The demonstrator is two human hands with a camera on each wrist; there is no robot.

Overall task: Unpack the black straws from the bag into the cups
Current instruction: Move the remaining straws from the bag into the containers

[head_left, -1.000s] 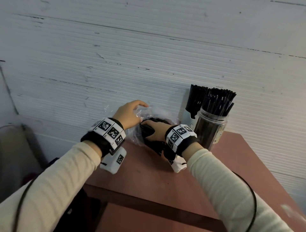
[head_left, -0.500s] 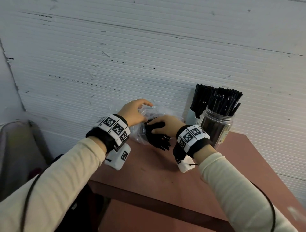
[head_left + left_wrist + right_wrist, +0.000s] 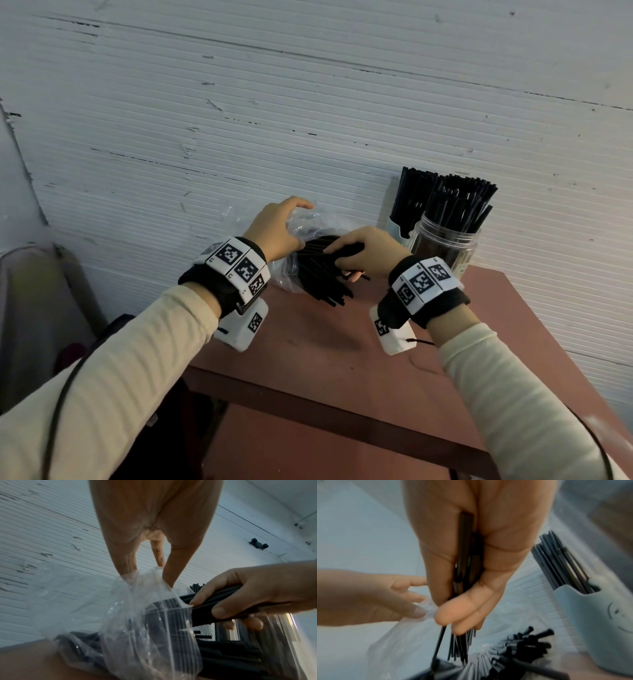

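A clear plastic bag [image 3: 310, 224] [image 3: 137, 615] [image 3: 402, 642] of black straws [image 3: 322, 277] lies at the back of the red-brown table [image 3: 325, 346], against the wall. My left hand [image 3: 274, 229] [image 3: 150, 561] pinches the bag's open edge and holds it up. My right hand [image 3: 363, 251] [image 3: 464, 588] grips a bundle of black straws [image 3: 205, 605] half drawn out of the bag's mouth. To the right stand a clear jar [image 3: 445, 248] and a pale blue cup [image 3: 397, 226] [image 3: 597, 622], both holding upright black straws.
A white ribbed wall [image 3: 308, 120] rises right behind the table. The table's front edge [image 3: 308, 404] runs below my wrists. A dark chair or bag [image 3: 41, 308] sits on the floor to the left.
My right hand has pulled the straw bundle further out of the bag, toward the right. The left hand keeps its hold on the bag's edge.
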